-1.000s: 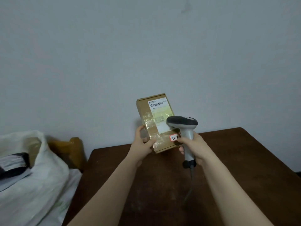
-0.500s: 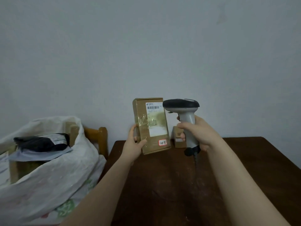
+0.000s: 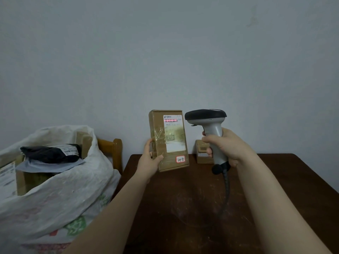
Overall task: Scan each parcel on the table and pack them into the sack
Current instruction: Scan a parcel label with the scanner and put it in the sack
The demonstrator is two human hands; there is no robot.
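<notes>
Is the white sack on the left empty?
No, the white sack holds a black parcel and at least one cardboard box.

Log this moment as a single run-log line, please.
step: scanning; left hand: holds cardboard parcel; right hand: grips scanner; barcode: lit red; sack: part-filled

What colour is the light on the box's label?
Red, a thin line across the barcode, seen in the head view.

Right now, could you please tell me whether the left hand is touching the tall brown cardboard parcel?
Touching. The head view shows the left hand gripping the parcel, thumb pressed on its taped front, fingers at its left edge.
</notes>
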